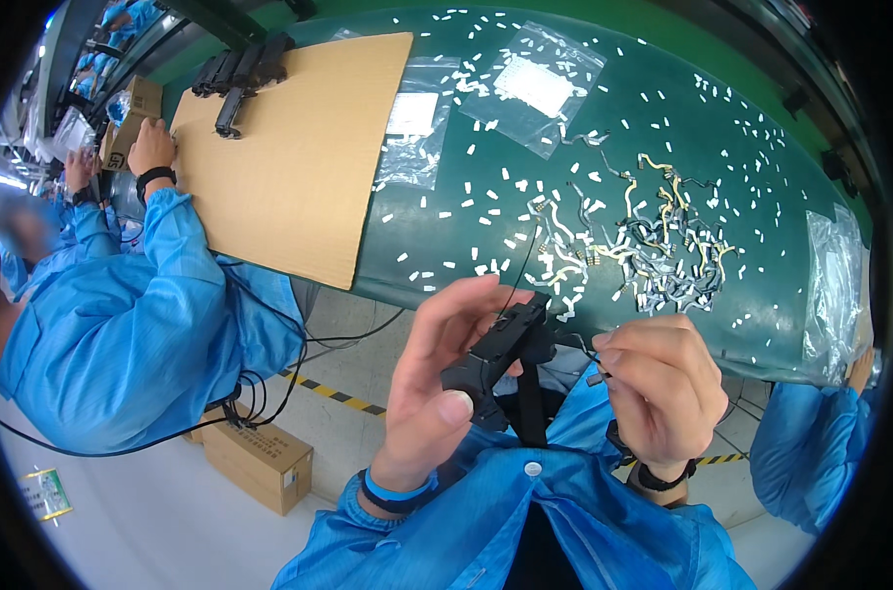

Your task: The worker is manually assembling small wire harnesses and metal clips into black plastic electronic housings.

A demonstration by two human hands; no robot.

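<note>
In front of my chest, my left hand (422, 369) is closed around a black plastic housing (502, 346), thumb along its lower end. A thin dark wire sticks up from the housing's top end. My right hand (667, 383) pinches a short black cable (574, 340) between thumb and fingertips, just right of the housing. Whether the cable is joined to the housing I cannot tell. Beyond my hands, a tangled pile of short cables (667, 251) in black, grey and yellow lies on the green table (436, 231).
Small white pieces are strewn over the table. A cardboard sheet (299, 157) carries several black parts (240, 74) at its far end. Clear plastic bags (537, 88) lie farther back. Co-workers in blue sit at left (151, 305) and right (810, 452). A carton (259, 457) stands on the floor.
</note>
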